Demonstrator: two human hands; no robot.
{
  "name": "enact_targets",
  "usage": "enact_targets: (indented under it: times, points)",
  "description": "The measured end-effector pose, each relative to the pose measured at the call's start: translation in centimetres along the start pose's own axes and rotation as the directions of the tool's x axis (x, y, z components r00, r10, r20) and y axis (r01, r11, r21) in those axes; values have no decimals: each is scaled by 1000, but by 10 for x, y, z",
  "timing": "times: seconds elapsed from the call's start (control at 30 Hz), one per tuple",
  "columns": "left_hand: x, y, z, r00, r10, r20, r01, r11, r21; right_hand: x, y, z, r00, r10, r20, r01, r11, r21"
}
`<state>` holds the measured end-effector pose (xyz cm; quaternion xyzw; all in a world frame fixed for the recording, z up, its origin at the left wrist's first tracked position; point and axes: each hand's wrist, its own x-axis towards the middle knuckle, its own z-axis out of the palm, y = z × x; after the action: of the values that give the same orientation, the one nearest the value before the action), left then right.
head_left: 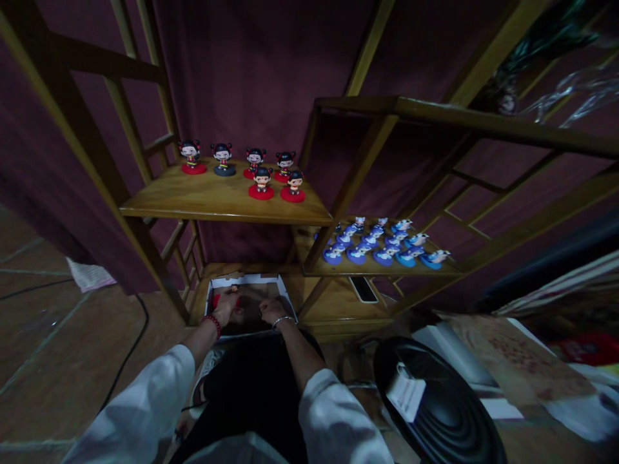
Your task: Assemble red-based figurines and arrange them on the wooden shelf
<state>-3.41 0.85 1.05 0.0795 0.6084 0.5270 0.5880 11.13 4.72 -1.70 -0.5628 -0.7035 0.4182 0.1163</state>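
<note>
A shallow white-rimmed cardboard box point(244, 279) lies on the bottom shelf, and both my hands are inside it. My left hand point(225, 307), with a red bead bracelet at the wrist, is closed around a small figurine point(235, 289) at the box's left side. Something red shows beside those fingers, partly hidden by the hand. My right hand point(271, 310), wearing a pale bracelet, hovers over the brown inside of the box with its fingers curled together. Whatever it may hold is too small and dark to make out.
Several black-haired figurines point(261, 183) on round bases stand on the upper-left shelf point(203, 201). Blue and purple figurines point(358, 251) crowd the right shelf. A phone point(363, 290) lies below them. A black round stool point(438, 399) with a tag stands at my right.
</note>
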Motion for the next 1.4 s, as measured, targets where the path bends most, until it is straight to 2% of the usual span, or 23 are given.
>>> enact_targets:
  times: [0.07,0.23,0.43,0.6,0.77,1.07,1.2,1.4]
  points:
    - [-2,-1,3,999,-41,-3,40,998,-54,-1,0,-3,999,43,10,-43,996,72]
    - [-15,4,8,992,-98,73,112,968,-224,-5,-1,-11,992,96,-85,-62,939,338]
    - [-31,3,11,978,-86,191,150,923,-354,-17,-5,-12,973,146,-181,6,763,646]
    - [-34,2,10,978,-70,195,144,905,-400,-21,-10,-13,946,249,-207,14,606,795]
    - [-35,1,12,984,-55,168,119,906,-406,-24,-14,-17,930,315,-190,16,483,876]
    - [-38,-8,19,994,26,106,18,917,-400,-43,-26,-22,947,261,-187,89,345,934]
    - [-42,-7,21,992,79,95,-36,922,-386,-49,-31,-23,952,231,-201,126,301,945]
    - [-54,-2,22,974,182,135,-127,932,-341,-49,-30,-26,951,231,-204,140,268,953]
